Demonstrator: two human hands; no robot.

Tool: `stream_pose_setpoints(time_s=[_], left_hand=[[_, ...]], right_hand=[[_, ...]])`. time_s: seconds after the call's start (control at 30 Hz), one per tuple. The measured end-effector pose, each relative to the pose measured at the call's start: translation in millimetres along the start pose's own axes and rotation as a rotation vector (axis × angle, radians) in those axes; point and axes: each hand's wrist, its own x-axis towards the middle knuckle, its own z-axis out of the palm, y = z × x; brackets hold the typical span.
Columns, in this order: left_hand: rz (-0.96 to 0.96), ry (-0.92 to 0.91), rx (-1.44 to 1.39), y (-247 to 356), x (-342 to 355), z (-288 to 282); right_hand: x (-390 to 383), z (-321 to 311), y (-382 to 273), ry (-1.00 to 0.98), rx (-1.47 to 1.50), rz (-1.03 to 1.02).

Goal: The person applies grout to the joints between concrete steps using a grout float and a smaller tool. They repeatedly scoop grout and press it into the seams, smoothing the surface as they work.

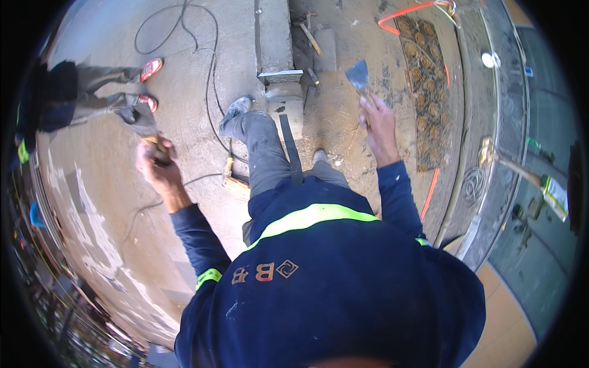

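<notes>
My left hand [161,170] is closed round the handle of a trowel [142,121], held out to the left above the floor. Its grey blade points away from me, and blur hides its exact shape. On the other side, my right hand [380,130] grips a putty knife [358,76] by the handle. The flat, flared blade of that knife points away from me, apart from anything else. Between the two hands, a long grey concrete block [274,38] runs away from my legs, with a light strip across its near end.
A hammer [311,39] lies right of the block. A brown patterned panel [423,92] and orange tubing [402,12] lie farther right. Black cable [213,73] crosses the floor near a yellow-handled tool [230,175]. Another person [92,95] stands left. A long-handled brush [515,167] is far right.
</notes>
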Motion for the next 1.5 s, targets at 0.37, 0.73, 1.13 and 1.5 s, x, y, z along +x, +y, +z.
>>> stream_pose_setpoints(time_s=[0.37,0.73,1.13,1.5], left_hand=[[-0.087,0.31,-0.029,27.0,-332.0,58.9],[-0.148,0.194,-0.068,36.2,-387.3,104.4],[-0.278,0.193,-0.084,13.6,-393.0,89.1],[-0.173,0.101,0.195,32.4,-347.0,96.9]], right_hand=[[-108.9,-194.9,60.0,-0.122,0.223,0.243],[-142.4,-199.4,59.7,-0.378,0.235,0.115],[-171.6,-149.0,46.6,-0.472,0.045,0.097],[-253.2,-16.2,-15.0,-0.777,-0.271,-0.288]])
